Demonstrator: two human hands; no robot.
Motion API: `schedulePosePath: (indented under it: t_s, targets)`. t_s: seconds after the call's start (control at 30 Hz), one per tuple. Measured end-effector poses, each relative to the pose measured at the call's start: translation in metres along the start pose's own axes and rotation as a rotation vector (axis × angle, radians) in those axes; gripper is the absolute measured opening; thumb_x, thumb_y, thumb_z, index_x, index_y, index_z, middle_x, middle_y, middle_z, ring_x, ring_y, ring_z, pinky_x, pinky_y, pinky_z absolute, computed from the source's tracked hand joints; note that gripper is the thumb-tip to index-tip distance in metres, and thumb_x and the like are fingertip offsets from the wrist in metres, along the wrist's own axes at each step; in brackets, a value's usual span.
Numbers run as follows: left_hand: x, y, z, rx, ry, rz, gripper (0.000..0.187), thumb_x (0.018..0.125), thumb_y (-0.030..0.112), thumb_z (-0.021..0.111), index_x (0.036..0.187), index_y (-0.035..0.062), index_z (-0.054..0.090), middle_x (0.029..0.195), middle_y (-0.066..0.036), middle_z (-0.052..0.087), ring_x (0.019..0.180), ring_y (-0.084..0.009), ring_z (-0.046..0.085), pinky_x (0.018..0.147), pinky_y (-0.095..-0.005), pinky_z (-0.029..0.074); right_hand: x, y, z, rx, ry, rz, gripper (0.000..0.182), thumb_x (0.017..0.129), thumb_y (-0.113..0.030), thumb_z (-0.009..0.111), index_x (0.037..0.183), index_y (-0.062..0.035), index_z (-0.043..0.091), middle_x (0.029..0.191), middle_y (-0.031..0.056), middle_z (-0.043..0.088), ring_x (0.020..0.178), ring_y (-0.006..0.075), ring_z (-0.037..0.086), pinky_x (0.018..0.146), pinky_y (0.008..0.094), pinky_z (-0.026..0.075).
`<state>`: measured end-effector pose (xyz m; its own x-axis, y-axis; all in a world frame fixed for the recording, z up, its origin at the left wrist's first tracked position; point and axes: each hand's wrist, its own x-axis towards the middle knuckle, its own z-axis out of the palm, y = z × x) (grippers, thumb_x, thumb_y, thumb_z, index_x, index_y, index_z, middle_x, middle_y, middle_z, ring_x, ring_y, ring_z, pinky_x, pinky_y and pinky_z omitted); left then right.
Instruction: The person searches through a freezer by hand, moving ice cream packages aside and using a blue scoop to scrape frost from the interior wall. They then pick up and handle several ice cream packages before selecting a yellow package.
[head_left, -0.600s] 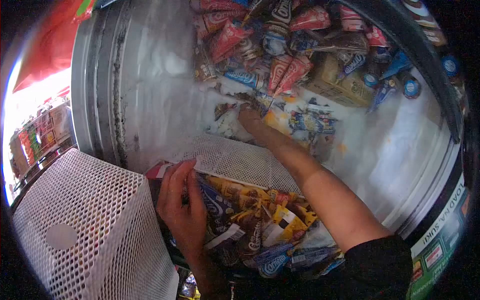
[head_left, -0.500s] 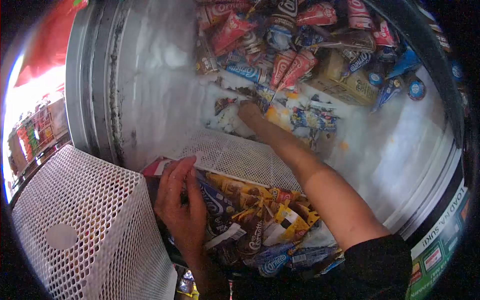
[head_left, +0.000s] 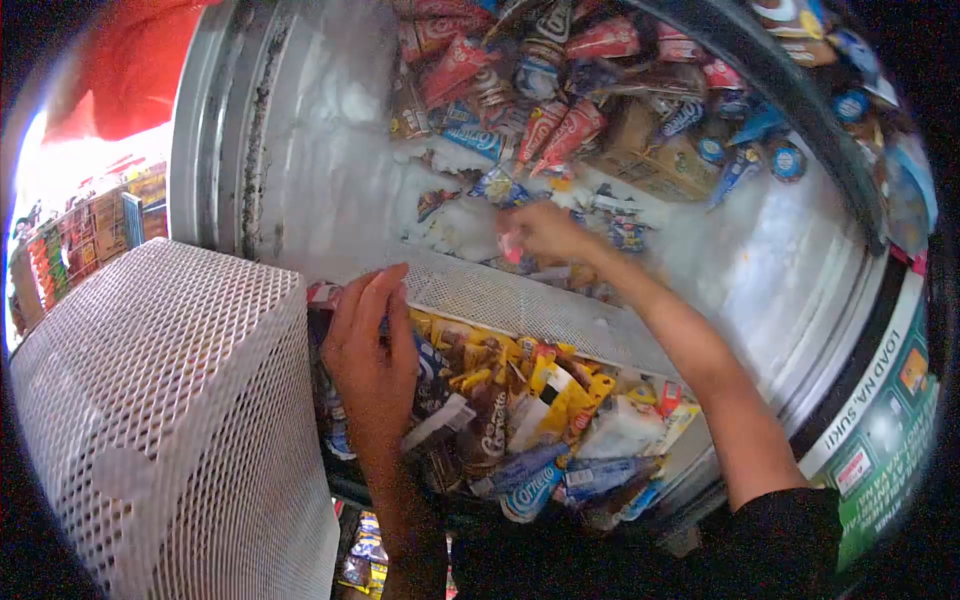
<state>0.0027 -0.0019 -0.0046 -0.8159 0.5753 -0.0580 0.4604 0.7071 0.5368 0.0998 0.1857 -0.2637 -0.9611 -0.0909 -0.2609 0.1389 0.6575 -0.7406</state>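
My right hand (head_left: 548,232), smeared by motion, is inside a chest freezer with its fingers closed on a small pink thing (head_left: 512,246) whose kind I cannot tell. Below it lie white frost and blue ice cream wrappers (head_left: 628,232). My left hand (head_left: 370,335) is at the left end of a white mesh basket (head_left: 540,312), fingers stretched across its rim and thumb side apart. Packed in that basket are yellow ice cream packs (head_left: 550,400), a brown Cornetto cone (head_left: 492,425) and a blue Cornetto cone (head_left: 535,490).
A second white mesh basket (head_left: 170,400) stands at the left, outside the freezer. Pink and red cones (head_left: 570,135) pile up at the far end beside a brown cardboard box (head_left: 660,165). The frosted freezer wall (head_left: 330,150) curves around, and a dark bar (head_left: 790,90) crosses the upper right.
My right hand has lifted back from the frosty floor toward the mesh basket, with a pink thing now showing at its fingers. My left hand stays at the basket rim. The view has shifted slightly.
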Motion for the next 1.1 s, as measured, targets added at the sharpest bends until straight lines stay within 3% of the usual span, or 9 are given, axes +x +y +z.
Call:
schedulePosePath:
  t_s: [0.1,0.2,0.43,0.6,0.7,0.77,0.97,1.03,1.1]
  targets:
    - [0.001,0.009,0.003,-0.033,-0.087,0.045,0.019,0.084,0.002,0.054,0.102,0.0001,0.06,0.103,-0.016,0.06,0.096,-0.0313,0.057,0.084,-0.0374,0.045,-0.028,-0.015,-0.08,0.106,0.052,0.006,0.018,0.069,-0.003,0.061,0.087,-0.0014,0.065,0.086,0.0126,0.066,0.07,0.0252,0.063,0.058,0.0339,0.05]
    - [0.002,0.02,0.01,-0.102,-0.228,0.091,0.03,0.081,0.007,0.059,0.111,0.0038,0.057,0.112,-0.016,0.055,0.107,-0.032,0.05,0.092,-0.0379,0.039,-0.057,-0.055,-0.142,0.783,-0.061,0.397,0.019,0.083,-0.022,0.064,0.083,-0.0032,0.064,0.079,-0.0005,0.062,0.063,0.0069,0.058,0.053,0.021,0.045]
    - [0.009,0.072,0.027,-0.519,-0.153,0.322,0.046,0.074,0.014,0.071,0.115,0.0011,0.055,0.109,-0.016,0.057,0.1,-0.0263,0.057,0.084,-0.0363,0.045,-0.12,-0.11,-0.208,1.376,0.094,0.086,0.017,0.086,-0.023,0.06,0.087,-0.006,0.061,0.081,0.0015,0.062,0.076,0.0088,0.06,0.065,0.0225,0.047]
    - [-0.002,0.112,0.007,-0.705,-0.429,0.056,0.039,0.077,0.014,0.067,0.109,-0.0043,0.055,0.088,-0.013,0.064,0.079,-0.0162,0.059,0.07,-0.0309,0.047,-0.151,-0.146,-0.206,1.735,0.535,-0.174,0.039,0.092,-0.027,0.052,0.127,-0.013,0.043,0.118,0.0084,0.055,0.1,0.0192,0.057,0.086,0.0346,0.048]
    - [-0.01,0.119,0.024,-0.691,-0.374,-0.09,0.031,0.079,0.014,0.066,0.103,-0.0029,0.055,0.084,-0.013,0.062,0.074,-0.016,0.056,0.065,-0.0319,0.045,-0.169,-0.159,-0.187,1.437,0.544,0.086,0.044,0.091,-0.028,0.053,0.131,-0.0129,0.041,0.125,0.01,0.05,0.104,0.0218,0.056,0.085,0.0353,0.048]
    - [-0.013,0.117,0.055,-0.66,0.122,0.115,0.036,0.079,0.01,0.062,0.111,-0.0001,0.048,0.092,-0.02,0.055,0.083,-0.0278,0.059,0.069,-0.0358,0.046,-0.176,-0.187,-0.177,1.366,0.454,0.116,0.048,0.09,-0.026,0.057,0.132,-0.0119,0.04,0.124,0.007,0.051,0.104,0.0197,0.055,0.083,0.034,0.049]
    - [-0.034,0.147,0.026,-0.333,-0.122,0.161,0.079,0.07,0.011,0.069,0.137,0.0038,0.029,0.122,-0.022,0.039,0.118,-0.039,0.035,0.093,-0.0413,0.036,-0.179,-0.221,-0.16,1.52,0.664,0.208,0.052,0.088,-0.011,0.058,0.135,-0.0076,0.036,0.113,0.0037,0.052,0.101,0.0136,0.053,0.08,0.0288,0.048]
    - [-0.039,0.141,0.025,-0.705,-0.287,0.41,0.078,0.07,0.007,0.068,0.138,0.006,0.03,0.126,-0.021,0.037,0.12,-0.0334,0.037,0.097,-0.0396,0.035,-0.177,-0.211,-0.162,1.377,0.74,0.155,0.05,0.087,-0.007,0.058,0.133,-0.0058,0.038,0.111,0.0056,0.054,0.098,0.0134,0.055,0.079,0.0289,0.048]
    - [-0.039,0.138,0.024,-0.932,-0.419,0.302,0.065,0.076,-0.001,0.064,0.134,0.0072,0.038,0.13,-0.011,0.038,0.112,-0.0224,0.047,0.091,-0.0317,0.043,-0.183,-0.205,-0.17,1.361,0.791,0.217,0.051,0.085,-0.004,0.059,0.132,-0.005,0.039,0.11,0.0067,0.055,0.095,0.013,0.056,0.079,0.0277,0.047]
